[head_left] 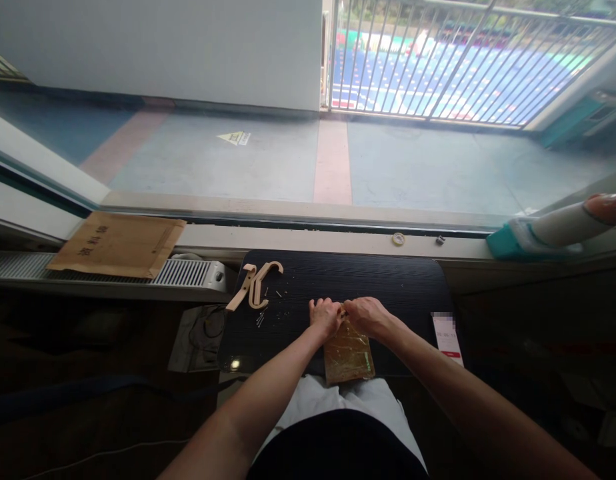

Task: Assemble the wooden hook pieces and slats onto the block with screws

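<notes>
My left hand (pixel 325 317) and my right hand (pixel 371 318) meet near the table's middle, fingers closed. Between their fingertips shows a bit of a small tan piece (pixel 343 312) with a dark spot; the fingers cover most of it. Right below them a flat brownish-gold packet (pixel 349 360), shiny like clear plastic, lies at the table's near edge above my lap. To the left are curved wooden hook pieces (pixel 259 287) and a straight wooden piece (pixel 241 288). Several small screws (pixel 261 320) are scattered beside these on the black table (pixel 338 267).
A phone (pixel 447 339) lies at the table's right edge. On the windowsill (pixel 288 238) sit a tape roll (pixel 399 239) and a small dark object (pixel 440 240). A brown envelope (pixel 121 245) rests on the radiator (pixel 188 272) at left. Behind stands a large window.
</notes>
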The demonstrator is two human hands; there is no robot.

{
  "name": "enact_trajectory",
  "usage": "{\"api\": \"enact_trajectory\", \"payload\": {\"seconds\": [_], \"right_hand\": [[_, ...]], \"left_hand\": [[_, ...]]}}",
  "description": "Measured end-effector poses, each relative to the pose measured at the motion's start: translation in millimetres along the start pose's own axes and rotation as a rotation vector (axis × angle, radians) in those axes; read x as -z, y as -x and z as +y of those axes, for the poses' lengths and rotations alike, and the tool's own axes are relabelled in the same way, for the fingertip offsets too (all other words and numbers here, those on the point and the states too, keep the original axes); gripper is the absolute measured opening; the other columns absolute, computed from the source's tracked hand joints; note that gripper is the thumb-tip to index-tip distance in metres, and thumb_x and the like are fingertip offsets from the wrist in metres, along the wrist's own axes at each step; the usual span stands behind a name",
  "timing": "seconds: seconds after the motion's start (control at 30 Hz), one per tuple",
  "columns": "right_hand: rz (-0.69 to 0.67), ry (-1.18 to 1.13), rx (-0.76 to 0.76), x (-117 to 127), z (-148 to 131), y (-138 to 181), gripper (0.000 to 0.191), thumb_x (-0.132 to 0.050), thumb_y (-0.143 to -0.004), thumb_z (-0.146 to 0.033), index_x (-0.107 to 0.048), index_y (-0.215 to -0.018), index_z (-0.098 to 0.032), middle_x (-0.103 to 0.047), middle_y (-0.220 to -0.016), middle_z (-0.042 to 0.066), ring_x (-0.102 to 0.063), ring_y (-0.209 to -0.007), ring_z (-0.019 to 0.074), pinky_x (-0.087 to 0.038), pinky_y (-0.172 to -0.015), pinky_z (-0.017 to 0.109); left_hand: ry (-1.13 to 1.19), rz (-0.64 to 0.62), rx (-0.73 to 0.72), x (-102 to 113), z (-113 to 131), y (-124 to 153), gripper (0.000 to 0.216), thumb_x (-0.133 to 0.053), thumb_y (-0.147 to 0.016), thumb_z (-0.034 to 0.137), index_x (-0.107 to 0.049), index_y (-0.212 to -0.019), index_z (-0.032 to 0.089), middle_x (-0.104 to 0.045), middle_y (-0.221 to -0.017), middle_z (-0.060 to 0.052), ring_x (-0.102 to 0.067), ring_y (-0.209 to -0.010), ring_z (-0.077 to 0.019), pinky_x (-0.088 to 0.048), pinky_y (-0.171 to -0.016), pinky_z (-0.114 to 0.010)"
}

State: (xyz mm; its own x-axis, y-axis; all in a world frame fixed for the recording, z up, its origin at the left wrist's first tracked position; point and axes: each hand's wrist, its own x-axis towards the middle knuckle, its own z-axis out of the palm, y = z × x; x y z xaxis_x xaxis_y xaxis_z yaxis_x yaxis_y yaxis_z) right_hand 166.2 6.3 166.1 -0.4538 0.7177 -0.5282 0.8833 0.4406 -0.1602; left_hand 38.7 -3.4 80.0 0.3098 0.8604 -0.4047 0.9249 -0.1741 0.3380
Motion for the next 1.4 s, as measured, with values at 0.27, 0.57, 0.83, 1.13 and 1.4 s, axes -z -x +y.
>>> {"api": "enact_trajectory", "payload": {"seconds": [0.27, 0.57, 0.83, 1.13, 1.4], "right_hand": [[-0.023, 0.039, 0.001, 21, -6, 6, 0.022, -0.044, -0.085, -0.015, -0.065, -0.091, -0.017, -0.07, -0.088, 0.009, -0.066, -0.083, 0.0209, -0.043, -0.066, 0.025], [-0.029, -0.046, -0.008, 6, 2, 1, 0.025, -0.042, -0.086, -0.017, -0.066, -0.091, -0.018, -0.07, -0.09, 0.008, -0.065, -0.086, 0.0179, -0.041, -0.069, 0.022], [-0.062, -0.042, -0.08, 17, 1, 3, 0.026, -0.044, -0.085, -0.027, -0.068, -0.091, -0.018, -0.07, -0.089, 0.01, -0.065, -0.085, 0.0206, -0.043, -0.068, 0.025], [-0.085, -0.034, -0.053, 21, 5, 3, 0.025, -0.046, -0.086, -0.026, -0.069, -0.093, -0.02, -0.07, -0.093, 0.009, -0.064, -0.089, 0.0188, -0.042, -0.073, 0.023], [-0.078, -0.051, -0.122, 19, 1, 6, 0.033, -0.038, -0.089, -0.028, -0.069, -0.09, -0.017, -0.07, -0.091, 0.012, -0.064, -0.088, 0.0204, -0.043, -0.073, 0.026]], "left_hand": [[0.013, -0.006, 0.007, 0, 0, 0, 0.026, -0.045, -0.084, 0.041, -0.063, -0.091, 0.025, -0.06, -0.099, -0.006, -0.051, -0.099, -0.0234, -0.029, -0.093, -0.045], [0.011, -0.025, 0.023, 2, 1, 0, 0.023, -0.046, -0.084, 0.04, -0.064, -0.089, 0.026, -0.061, -0.099, -0.005, -0.05, -0.1, -0.0223, -0.028, -0.095, -0.044], [0.012, -0.024, 0.017, 3, 1, 0, 0.023, -0.046, -0.084, 0.039, -0.064, -0.089, 0.026, -0.06, -0.101, -0.005, -0.05, -0.1, -0.0227, -0.028, -0.094, -0.045], [0.02, -0.025, 0.017, 3, 2, 0, 0.023, -0.045, -0.085, 0.039, -0.064, -0.089, 0.027, -0.06, -0.102, -0.005, -0.05, -0.1, -0.0224, -0.028, -0.094, -0.044], [0.013, -0.014, 0.011, 2, 1, -1, 0.023, -0.047, -0.082, 0.04, -0.064, -0.087, 0.026, -0.061, -0.098, -0.006, -0.051, -0.098, -0.0232, -0.029, -0.093, -0.045]]}}
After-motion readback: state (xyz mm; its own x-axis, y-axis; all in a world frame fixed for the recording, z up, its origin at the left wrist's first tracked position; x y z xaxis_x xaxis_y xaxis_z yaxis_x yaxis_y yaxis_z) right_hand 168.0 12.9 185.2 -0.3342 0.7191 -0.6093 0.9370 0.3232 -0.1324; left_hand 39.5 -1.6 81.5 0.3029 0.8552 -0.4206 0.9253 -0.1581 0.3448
